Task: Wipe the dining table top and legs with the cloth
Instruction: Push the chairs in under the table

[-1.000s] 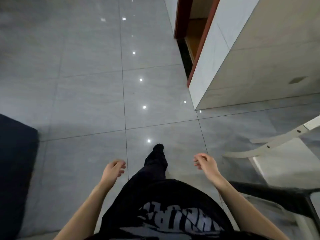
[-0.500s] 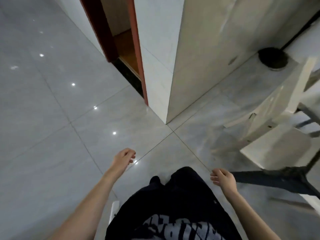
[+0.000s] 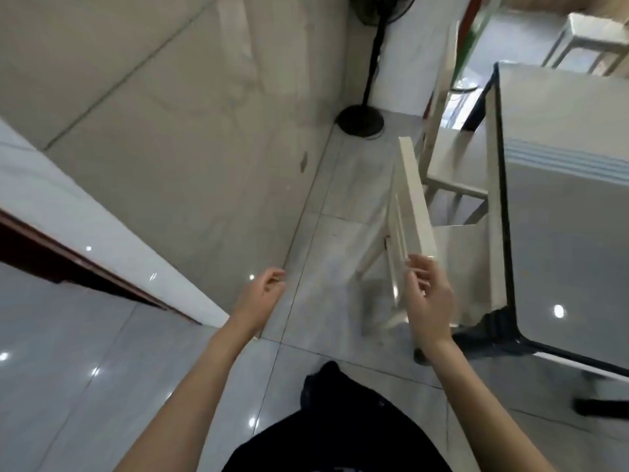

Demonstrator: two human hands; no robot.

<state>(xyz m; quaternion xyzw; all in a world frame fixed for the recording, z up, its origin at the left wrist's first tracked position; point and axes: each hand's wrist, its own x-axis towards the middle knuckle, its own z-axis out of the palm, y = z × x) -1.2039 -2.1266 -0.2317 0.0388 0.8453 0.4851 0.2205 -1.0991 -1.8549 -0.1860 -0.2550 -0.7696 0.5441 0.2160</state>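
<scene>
Grey and glossy, the dining table top fills the right side of our view, black-edged, with its dark leg standing on the floor tiles just beyond our right hand. That hand hangs with fingers loosely curled and slightly parted, just under the top corner of a white chair beside the table's edge; we cannot tell whether they touch it. Our left hand hovers over the tiles, fingers softly curled and gripping nothing, well apart from the table, and a black fan stand stands by the far wall.

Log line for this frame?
pre-wipe | left hand empty | right hand empty, by chair back | table at right | cloth unseen
</scene>
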